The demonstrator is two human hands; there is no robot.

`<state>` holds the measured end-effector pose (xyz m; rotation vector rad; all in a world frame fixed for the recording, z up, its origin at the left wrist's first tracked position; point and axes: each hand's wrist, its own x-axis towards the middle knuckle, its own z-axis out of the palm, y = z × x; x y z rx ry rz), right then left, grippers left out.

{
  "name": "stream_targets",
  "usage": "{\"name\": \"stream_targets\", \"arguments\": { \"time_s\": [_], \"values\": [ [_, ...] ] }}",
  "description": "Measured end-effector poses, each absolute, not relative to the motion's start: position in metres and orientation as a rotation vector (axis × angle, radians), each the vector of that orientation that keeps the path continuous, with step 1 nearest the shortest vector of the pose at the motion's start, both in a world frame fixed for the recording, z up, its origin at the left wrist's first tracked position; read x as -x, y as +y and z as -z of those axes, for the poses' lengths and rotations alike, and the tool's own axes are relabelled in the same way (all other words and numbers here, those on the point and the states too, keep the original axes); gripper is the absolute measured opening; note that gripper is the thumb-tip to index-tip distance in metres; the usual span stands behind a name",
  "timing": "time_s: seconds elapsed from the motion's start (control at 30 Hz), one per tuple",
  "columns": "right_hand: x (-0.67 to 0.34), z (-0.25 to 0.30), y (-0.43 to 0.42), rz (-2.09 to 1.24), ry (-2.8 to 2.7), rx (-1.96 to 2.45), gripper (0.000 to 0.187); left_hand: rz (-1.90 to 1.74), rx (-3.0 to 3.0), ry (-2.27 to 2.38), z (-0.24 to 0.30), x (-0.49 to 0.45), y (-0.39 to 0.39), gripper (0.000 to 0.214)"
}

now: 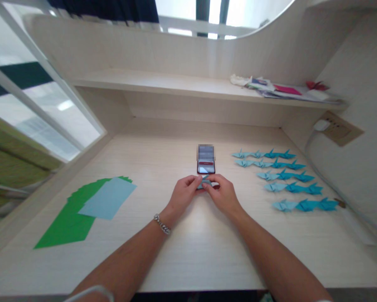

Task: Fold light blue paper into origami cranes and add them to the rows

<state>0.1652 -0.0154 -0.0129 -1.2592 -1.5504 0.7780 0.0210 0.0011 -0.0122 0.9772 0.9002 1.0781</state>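
Note:
A small piece of folded light blue paper is pinched between the fingers of my left hand and my right hand, low over the middle of the desk. The fingers cover much of it, so its exact folded shape is hard to make out. Just beyond my hands is a phone with its screen lit. To the right, several rows of blue paper cranes run from pale to deeper blue. On the left, a light blue sheet lies over fanned green sheets.
Along the back runs a shelf with papers and a red folded item at its right end. A wall socket holds a white plug, its cable trailing down the right side. A window borders the left.

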Motion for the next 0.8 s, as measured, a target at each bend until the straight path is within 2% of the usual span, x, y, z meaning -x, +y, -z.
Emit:
{"name": "stream_targets", "arguments": {
  "time_s": [0.1,0.27,0.43,0.8],
  "values": [
    [-0.168,0.016,-0.010,-0.839,-1.515,1.272,0.017,-1.038,-1.085,0.934,0.009,-0.017,0.001,0.033],
    [-0.172,0.022,-0.002,-1.236,-1.089,1.288,0.033,-1.132,-1.280,0.947,0.003,-0.010,0.000,0.054],
    [-0.172,0.016,-0.003,-1.482,-0.861,1.180,0.033,-1.092,-1.492,1.055,0.004,-0.007,0.000,0.042],
    [-0.172,0.014,-0.005,-1.621,-0.808,1.132,0.038,-1.046,-1.854,1.092,0.005,-0.003,0.001,0.047]
  ]
}}
